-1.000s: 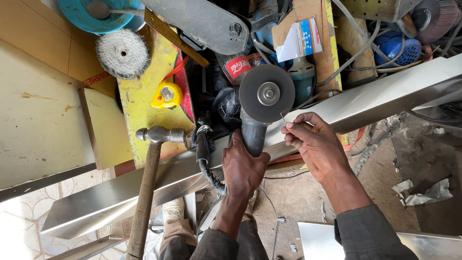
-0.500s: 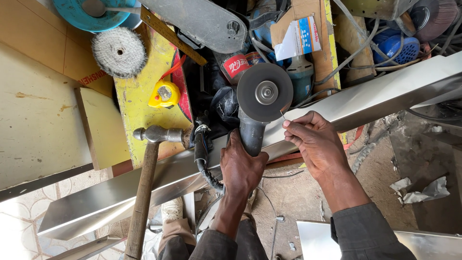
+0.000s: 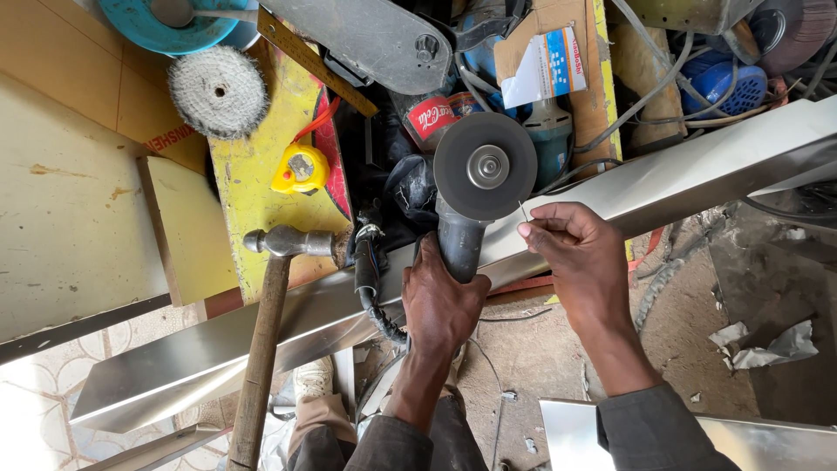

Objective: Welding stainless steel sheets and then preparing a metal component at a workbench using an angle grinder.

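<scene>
Head view: my left hand (image 3: 443, 301) still clenches the grinder (image 3: 462, 240), right hand (image 3: 580, 262) still pinching the shiny steel sheet (image 3: 680, 179).

Take the grey grinding disc (image 3: 485, 166) as your landmark. Just to its upper left you have a red can (image 3: 433, 116) lying on its side, its label red with white script. Above and to the right of the disc, a white and blue printed leaflet (image 3: 546, 70) rests tilted against a brown cardboard box (image 3: 575, 52). Far left of the disc, red lettering (image 3: 167, 138) runs along the edge of a tan board, just under the round wire brush wheel (image 3: 218, 91).
</scene>
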